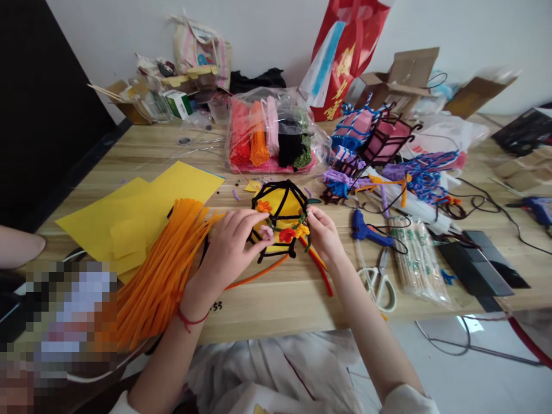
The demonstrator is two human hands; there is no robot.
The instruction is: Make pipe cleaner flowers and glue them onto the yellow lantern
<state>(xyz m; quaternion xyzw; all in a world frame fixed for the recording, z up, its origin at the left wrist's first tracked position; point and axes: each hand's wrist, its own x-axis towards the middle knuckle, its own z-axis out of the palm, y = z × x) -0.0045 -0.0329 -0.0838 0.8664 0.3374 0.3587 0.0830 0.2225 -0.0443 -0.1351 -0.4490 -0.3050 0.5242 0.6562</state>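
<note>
Table (pixel 263 316): near edge runs just in front of the lap, far side up against the wall. Visible wood in front of the work lies between the two forearms; another strip sits behind the work.

Left side is bounded by yellow sheets (pixel 185 184), partly under the orange bundle (pixel 153 287), which slants from the near edge up to the left hand. Clear bag (pixel 319 152) of coloured stems bounds the far side. Stick pack (pixel 416 261) bounds the right, beyond the glue gun.

Lantern frame (pixel 284 204), black with yellow panels, is between the hands, mid-table, well back from the near edge.

Left hand (pixel 228 247): comes in from lower left, back of hand up. Thumb and forefinger stand apart at the frame's left front, around the pink flower (pixel 266 233); can't tell if they grip it.

Right hand (pixel 323 237): at the frame's right side, thumb and forefinger nearly together; can't tell what's between them.

Scissors (pixel 382 282) just right of the right forearm, handles toward the near edge. Glue gun (pixel 370 232) just beyond the blades.

Red flower (pixel 286 235) and yellow flower (pixel 302 231) on the frame's front, side by side.
</note>
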